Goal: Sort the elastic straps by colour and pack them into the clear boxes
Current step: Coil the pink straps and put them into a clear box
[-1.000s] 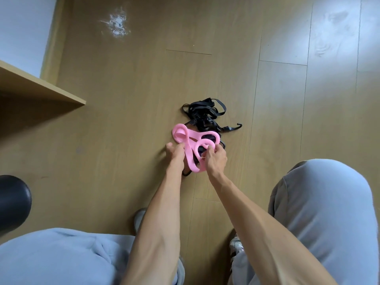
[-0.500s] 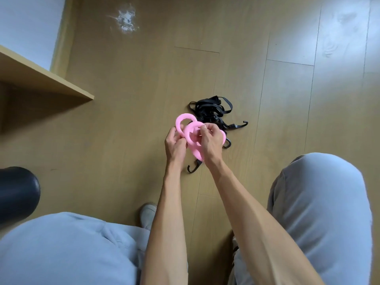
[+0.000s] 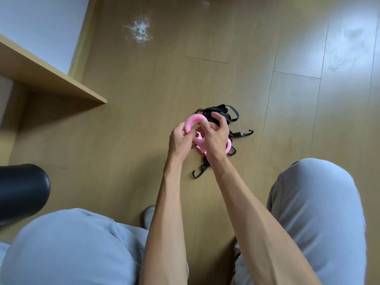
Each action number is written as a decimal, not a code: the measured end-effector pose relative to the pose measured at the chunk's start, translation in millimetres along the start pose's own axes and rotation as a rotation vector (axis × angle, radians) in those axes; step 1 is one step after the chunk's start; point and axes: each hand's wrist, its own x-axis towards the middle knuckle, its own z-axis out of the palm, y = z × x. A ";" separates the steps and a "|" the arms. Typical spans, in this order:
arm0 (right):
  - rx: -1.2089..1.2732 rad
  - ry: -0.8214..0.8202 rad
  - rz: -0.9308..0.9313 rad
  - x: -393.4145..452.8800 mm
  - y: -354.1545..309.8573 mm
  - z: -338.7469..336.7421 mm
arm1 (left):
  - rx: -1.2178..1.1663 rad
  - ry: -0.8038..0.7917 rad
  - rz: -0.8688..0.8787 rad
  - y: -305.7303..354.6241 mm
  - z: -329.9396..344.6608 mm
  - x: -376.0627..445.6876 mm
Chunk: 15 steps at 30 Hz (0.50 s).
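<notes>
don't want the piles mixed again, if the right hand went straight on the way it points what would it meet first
Probably the black straps: the right hand, gripping the pink strap, points away from the person with that heap just beyond its fingers. Depth is unclear from one view.

Left hand (image 3: 181, 141), right hand (image 3: 214, 138) curled together

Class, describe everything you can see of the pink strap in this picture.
The pink strap is a flat, rubbery-looking band, bright pink and coiled into loops. One loop stands out at the upper left; the rest is partly hidden behind the fingers. The left hand and the right hand both grip it, holding it above the wooden floor, over the black hooked straps. Whether it touches those straps cannot be told.
</notes>
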 end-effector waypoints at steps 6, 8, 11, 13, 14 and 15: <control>-0.199 -0.238 0.020 -14.4 -23.1 -1.7 | -0.119 0.118 0.060 44.7 -8.1 5.6; -0.239 -0.272 0.065 -30.8 -46.5 0.2 | -0.078 0.120 0.068 74.3 -11.8 -2.6; -0.314 -0.236 0.079 -71.0 -99.4 3.9 | 0.085 0.186 0.148 129.6 -23.7 -41.0; -0.360 -0.240 0.069 -104.4 -144.8 7.0 | 0.095 0.199 0.165 172.7 -34.4 -75.7; -0.399 -0.255 0.050 -122.4 -170.9 8.4 | 0.083 0.201 0.163 197.2 -41.3 -94.8; -0.439 -0.279 0.029 -141.3 -197.8 9.9 | 0.063 0.204 0.157 221.0 -49.9 -114.2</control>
